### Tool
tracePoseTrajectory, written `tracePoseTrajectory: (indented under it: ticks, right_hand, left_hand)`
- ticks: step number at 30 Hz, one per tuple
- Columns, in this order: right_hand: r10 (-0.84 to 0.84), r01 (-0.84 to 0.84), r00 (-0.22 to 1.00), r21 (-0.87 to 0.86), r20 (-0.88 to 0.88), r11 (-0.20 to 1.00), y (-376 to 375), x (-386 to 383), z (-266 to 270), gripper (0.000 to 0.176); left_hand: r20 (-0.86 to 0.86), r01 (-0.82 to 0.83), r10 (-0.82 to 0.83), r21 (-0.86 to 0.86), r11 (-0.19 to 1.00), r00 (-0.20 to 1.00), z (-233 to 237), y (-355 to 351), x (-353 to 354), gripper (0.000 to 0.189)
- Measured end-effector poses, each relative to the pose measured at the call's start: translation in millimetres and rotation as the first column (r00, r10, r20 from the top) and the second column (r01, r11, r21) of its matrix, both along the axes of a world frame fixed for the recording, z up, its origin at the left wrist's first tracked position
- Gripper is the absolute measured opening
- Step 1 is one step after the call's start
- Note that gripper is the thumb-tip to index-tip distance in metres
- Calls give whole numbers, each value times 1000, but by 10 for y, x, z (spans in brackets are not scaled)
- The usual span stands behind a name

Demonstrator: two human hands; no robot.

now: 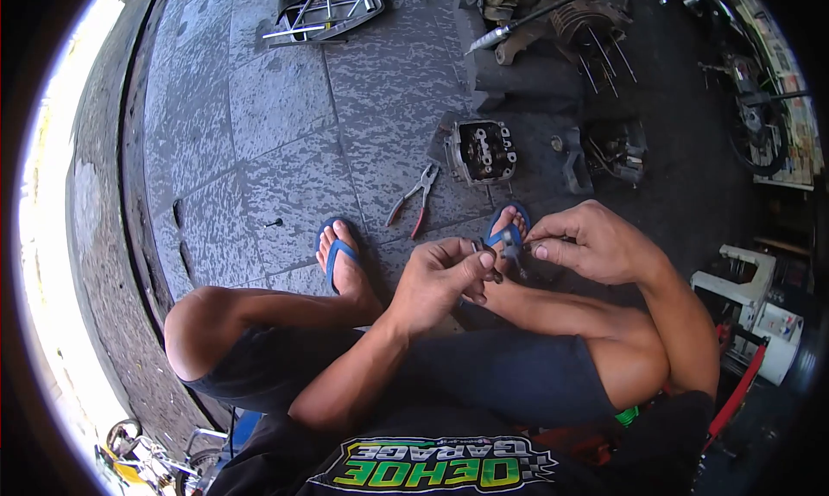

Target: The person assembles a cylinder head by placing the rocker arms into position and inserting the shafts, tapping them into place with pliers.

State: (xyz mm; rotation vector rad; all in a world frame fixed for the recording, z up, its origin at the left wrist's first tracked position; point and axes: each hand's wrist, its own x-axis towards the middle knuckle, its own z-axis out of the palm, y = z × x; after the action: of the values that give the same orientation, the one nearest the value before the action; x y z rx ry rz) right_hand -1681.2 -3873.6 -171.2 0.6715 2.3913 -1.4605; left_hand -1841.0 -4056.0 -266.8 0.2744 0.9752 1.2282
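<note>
My left hand (447,278) is closed, thumb and fingers pinching a small dark metal part (493,276) that is mostly covered by the fingertips. Facing it, my right hand (591,242) pinches another small dark metal piece (511,242), blurred, its exact kind unclear. The two pieces are close together above my right foot. On the floor just beyond the hands lies an engine cylinder head (485,151), its open cavity facing up. Beside it rests a pair of pliers (417,204) with red handles, jaws pointing away from me.
A small dark bolt (274,223) lies on the tiled floor at left. Engine parts (587,21) and a dark case (615,149) stand at upper right. A metal frame piece (324,17) is at the top. A white stand (734,276) is at right.
</note>
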Motion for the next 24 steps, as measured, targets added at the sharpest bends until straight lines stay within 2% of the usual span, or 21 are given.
tracePoseTrajectory:
  ticks: [1, 2, 3, 4, 5, 6, 8, 10, 12, 14, 15, 17, 18, 19, 20, 21, 23, 24]
  right_hand:
    - [-77, 83, 984, -32, 161, 996, 51, 24, -5, 29]
    - [-68, 74, 984, -31, 165, 997, 81, 84, -99, 29]
    - [-203, 209, 976, -89, 78, 974, 99, 169, -262, 27]
    - [-338, 334, 941, -160, 1, 929, 126, 237, -354, 26]
    - [-361, 376, 924, -131, 130, 917, 205, 249, -366, 24]
    - [-353, 369, 926, -131, 131, 920, 218, 279, -486, 24]
    - [-590, 575, 807, -238, 9, 783, 186, 385, -902, 21]
    - [-707, 669, 707, -298, -27, 680, -8, 350, -1117, 21]
    - [-729, 696, 676, -236, -106, 679, -140, 381, -1433, 21]
    - [-785, 761, 581, -198, -215, 618, -269, 340, -1648, 22]
    - [-798, 770, 567, -214, -202, 601, -311, 334, -1692, 22]
    - [-846, 814, 512, -230, -151, 534, -331, 282, -1724, 23]
    - [-855, 819, 499, -245, -141, 519, -342, 270, -1801, 23]
    - [-861, 830, 476, -233, -176, 507, -362, 270, -1882, 23]
    - [-865, 840, 456, -218, -209, 496, -380, 271, -1958, 23]
    - [-869, 842, 453, -227, -199, 490, -395, 270, -2038, 23]
    - [-805, 841, 469, -94, -364, 533, -426, 259, -2175, 23]
    - [-808, 840, 471, -101, -354, 533, -439, 253, -2195, 23]
  left_hand:
    - [-41, 10, -11, -34, 999, 999, -133, 33, -20, 28]
    - [-56, -21, 17, -65, 998, 998, -230, 76, -19, 28]
    - [-307, 35, -70, -120, 992, 949, -373, 135, -9, 28]
    - [-531, 73, -165, -189, 979, 831, -553, 181, 20, 29]
    - [-689, 116, -239, -221, 968, 684, -763, 218, 57, 28]
    - [-812, 149, -301, -262, 954, 500, -1019, 242, 109, 28]
    - [-812, 144, -519, -499, 855, 266, -1789, 189, 313, 28]
    - [-792, 89, -558, -555, 827, 246, -2213, 129, 432, 31]
    - [-753, 54, -620, -625, 778, 218, -2305, 140, 475, 35]
    - [-900, -30, -434, -435, 900, 47, -2106, 139, 463, 34]
    - [-891, -18, -453, -454, 891, 35, -1985, 174, 446, 34]
    - [-872, 23, -248, -263, 964, 423, -1614, 399, 379, 39]
    - [-871, 34, -268, -279, 960, 412, -1496, 472, 364, 39]
    - [-680, -14, -141, -218, 976, 719, -1394, 538, 366, 40]
    - [-389, -89, 13, -180, 980, 921, -1297, 607, 374, 41]
    - [-392, -86, 4, -192, 977, 920, -1185, 684, 390, 41]
    - [-365, -118, 87, -65, 991, 927, -1022, 807, 405, 34]
    - [-366, -121, 84, -78, 990, 927, -1018, 837, 389, 34]
